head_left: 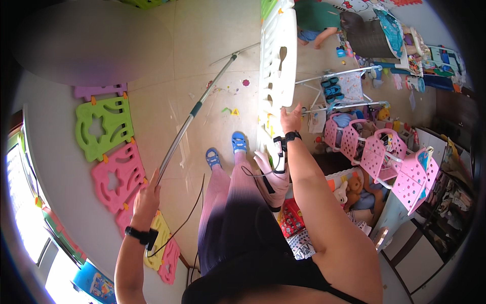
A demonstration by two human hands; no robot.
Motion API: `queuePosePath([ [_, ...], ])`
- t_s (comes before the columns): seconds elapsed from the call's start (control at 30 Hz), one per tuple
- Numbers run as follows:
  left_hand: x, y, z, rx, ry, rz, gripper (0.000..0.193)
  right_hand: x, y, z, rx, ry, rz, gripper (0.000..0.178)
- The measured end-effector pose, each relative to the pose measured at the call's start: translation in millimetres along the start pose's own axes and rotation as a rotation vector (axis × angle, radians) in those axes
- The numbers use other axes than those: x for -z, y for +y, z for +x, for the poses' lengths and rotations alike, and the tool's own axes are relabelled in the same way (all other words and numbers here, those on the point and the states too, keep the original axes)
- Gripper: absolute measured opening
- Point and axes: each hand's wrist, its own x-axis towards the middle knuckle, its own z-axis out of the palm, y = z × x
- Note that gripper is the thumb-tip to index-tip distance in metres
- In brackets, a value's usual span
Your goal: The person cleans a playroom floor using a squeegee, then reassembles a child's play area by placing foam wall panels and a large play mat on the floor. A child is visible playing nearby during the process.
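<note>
My left hand [147,200] is closed around the grey handle of a long-handled floor squeegee [177,136]. The handle slants away from me, with a dark collar partway along it. Its thin bar head [235,53] lies on the tiled floor. My right hand [291,120] is at the near end of a white plastic playpen panel [278,55], thumb on one side and fingers on the other. Small scraps [223,88] and a yellow triangular piece [234,112] lie on the floor between my hands. Black bands with cords circle both wrists.
Green [114,119] and pink panels [109,177] line the left wall. Beyond the white panel, a person in green [318,23] is bent low. A drying rack [344,81] and pink perforated baskets [374,152] stand on the right. Stuffed toys [354,190] lie near my right arm.
</note>
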Motion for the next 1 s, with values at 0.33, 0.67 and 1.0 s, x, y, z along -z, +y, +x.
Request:
queuePosePath([
  [0.33,-14,-29,-130,0.145,0.026,-0.214,0.051,-30,30,13,-0.095,-0.261,0.047,0.051],
  [0.67,-57,-14,-158,0.601,-0.056,-0.558,0.052,-8,18,7,0.011,-0.321,-0.030,0.057],
  [1.0,-49,41,-193,0.478,-0.287,-0.600,0.062,0,13,-28,0.232,-0.226,-0.258,0.054],
])
